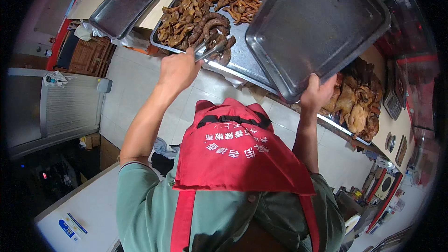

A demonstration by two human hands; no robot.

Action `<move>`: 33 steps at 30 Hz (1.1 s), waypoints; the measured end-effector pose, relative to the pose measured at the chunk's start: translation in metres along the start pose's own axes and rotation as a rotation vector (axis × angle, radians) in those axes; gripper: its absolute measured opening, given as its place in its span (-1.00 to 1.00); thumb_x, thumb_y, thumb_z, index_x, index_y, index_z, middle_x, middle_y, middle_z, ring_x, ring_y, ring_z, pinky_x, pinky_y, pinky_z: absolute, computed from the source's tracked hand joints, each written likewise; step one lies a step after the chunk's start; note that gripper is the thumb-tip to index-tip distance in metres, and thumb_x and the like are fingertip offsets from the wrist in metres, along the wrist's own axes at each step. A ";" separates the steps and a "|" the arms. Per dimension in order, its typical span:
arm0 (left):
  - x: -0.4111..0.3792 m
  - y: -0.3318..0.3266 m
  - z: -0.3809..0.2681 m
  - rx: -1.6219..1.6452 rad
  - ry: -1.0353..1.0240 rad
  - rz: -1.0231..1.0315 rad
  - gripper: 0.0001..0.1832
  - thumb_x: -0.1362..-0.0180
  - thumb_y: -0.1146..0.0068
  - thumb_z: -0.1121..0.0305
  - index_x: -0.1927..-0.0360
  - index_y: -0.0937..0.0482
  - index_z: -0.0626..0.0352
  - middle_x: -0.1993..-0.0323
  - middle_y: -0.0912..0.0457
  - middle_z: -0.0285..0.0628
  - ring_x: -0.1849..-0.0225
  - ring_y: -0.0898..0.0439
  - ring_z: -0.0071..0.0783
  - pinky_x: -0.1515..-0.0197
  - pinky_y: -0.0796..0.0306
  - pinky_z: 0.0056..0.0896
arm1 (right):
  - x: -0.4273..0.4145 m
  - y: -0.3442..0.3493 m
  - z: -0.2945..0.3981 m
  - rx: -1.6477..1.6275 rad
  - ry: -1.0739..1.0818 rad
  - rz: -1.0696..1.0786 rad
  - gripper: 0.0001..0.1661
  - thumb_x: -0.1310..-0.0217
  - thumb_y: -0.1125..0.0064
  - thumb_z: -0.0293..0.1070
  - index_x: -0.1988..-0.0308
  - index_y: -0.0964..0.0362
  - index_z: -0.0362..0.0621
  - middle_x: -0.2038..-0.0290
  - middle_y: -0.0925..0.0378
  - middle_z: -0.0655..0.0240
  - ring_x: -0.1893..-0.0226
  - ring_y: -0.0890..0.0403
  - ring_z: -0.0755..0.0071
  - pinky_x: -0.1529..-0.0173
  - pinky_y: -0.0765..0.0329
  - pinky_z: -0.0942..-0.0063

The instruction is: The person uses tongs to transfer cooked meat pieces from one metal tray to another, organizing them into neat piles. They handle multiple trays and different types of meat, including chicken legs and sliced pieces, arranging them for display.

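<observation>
My left hand (pixel 179 69) grips a pair of metal tongs (pixel 211 50), whose tips reach over dark sausage-like coils of cooked meat (pixel 210 28). These lie in a large metal tray (pixel 245 56), together with a heap of brown cooked meat slices (pixel 187 10) and a pile of cooked chicken feet or similar thin pieces (pixel 245 7). In my right hand (pixel 317 92) is the near edge of a rectangular metal tray (pixel 315 31), held tilted above the right part of the large tray. No food shows on the visible face of the held tray, only a few specks.
Another metal tray (pixel 124 8) rests on the counter at the left. At the right, a tray of whole cooked poultry (pixel 360 105) stands near a weighing scale (pixel 392 101). A white-topped table (pixel 87 213) is at lower left. Pale floor tiles (pixel 133 73) lie below the counter.
</observation>
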State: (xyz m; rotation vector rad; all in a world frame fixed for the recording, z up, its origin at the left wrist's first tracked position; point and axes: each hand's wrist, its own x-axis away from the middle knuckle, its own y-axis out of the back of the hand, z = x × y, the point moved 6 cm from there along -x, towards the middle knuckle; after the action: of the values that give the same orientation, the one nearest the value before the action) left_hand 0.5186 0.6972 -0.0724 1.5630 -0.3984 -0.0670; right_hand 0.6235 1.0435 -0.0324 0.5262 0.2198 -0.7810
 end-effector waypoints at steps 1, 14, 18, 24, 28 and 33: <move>0.006 0.006 -0.005 -0.001 -0.005 -0.004 -0.56 -0.31 -0.11 0.01 0.13 -0.53 0.27 0.40 -0.71 0.03 0.32 -0.73 0.00 0.25 -0.56 0.00 | -0.002 0.005 -0.004 -0.074 0.010 -0.033 -0.48 -0.16 0.01 -0.50 -0.14 -0.37 -0.39 0.03 -0.56 0.10 0.05 -0.56 0.21 -0.16 -0.43 0.36; 0.017 -0.012 -0.009 0.010 0.002 0.021 -0.64 -0.29 -0.16 0.08 0.06 -0.53 0.16 0.38 -0.70 0.03 0.29 -0.70 0.08 0.23 -0.51 0.07 | -0.011 0.059 -0.049 -0.279 -0.095 -0.137 -0.45 -0.12 0.00 -0.54 -0.15 -0.32 -0.41 -0.02 -0.51 0.14 0.04 -0.54 0.23 -0.16 -0.43 0.37; 0.026 -0.002 -0.024 0.126 0.006 -0.065 -0.60 -0.30 -0.16 0.05 0.02 -0.55 0.18 0.33 -0.70 0.08 0.30 -0.69 0.11 0.25 -0.50 0.08 | -0.014 0.061 -0.066 -0.429 -0.194 -0.076 -0.45 -0.14 0.03 -0.55 -0.17 -0.28 -0.44 -0.02 -0.48 0.16 0.03 -0.51 0.29 -0.17 -0.41 0.39; 0.023 0.006 -0.033 0.634 0.083 -0.192 -0.62 -0.39 -0.09 0.08 0.14 -0.53 0.28 0.44 -0.67 -0.01 0.39 -0.67 -0.12 0.31 -0.45 -0.12 | -0.022 0.054 -0.067 -0.469 -0.349 0.072 -0.44 -0.13 -0.01 -0.46 -0.15 -0.33 -0.44 0.05 -0.53 0.19 0.08 -0.54 0.34 -0.07 -0.45 0.44; 0.018 -0.022 -0.036 1.156 0.064 -0.252 -0.65 -0.47 0.03 0.09 0.25 -0.53 0.16 0.67 -0.35 -0.51 0.68 -0.31 -0.66 0.57 -0.20 -0.52 | -0.021 0.030 -0.098 -0.702 -0.608 0.218 -0.47 -0.05 -0.12 -0.45 -0.06 -0.42 -0.42 0.15 -0.59 0.17 0.18 -0.61 0.26 0.03 -0.52 0.38; 0.034 -0.019 -0.031 1.586 0.356 -0.047 -0.52 -0.24 -0.29 -0.03 0.15 -0.48 0.22 0.65 -0.37 -0.42 0.78 -0.23 -0.70 0.76 -0.10 -0.53 | 0.003 -0.009 -0.103 -0.696 -0.767 0.427 -0.42 0.01 -0.08 -0.37 -0.04 -0.44 -0.48 0.14 -0.62 0.12 0.15 -0.66 0.17 0.01 -0.57 0.32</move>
State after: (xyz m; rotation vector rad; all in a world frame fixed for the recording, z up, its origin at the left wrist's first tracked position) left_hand 0.5635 0.7165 -0.0829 3.0614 -0.0593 0.6333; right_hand 0.6190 1.0905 -0.1242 -0.3928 -0.3252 -0.3987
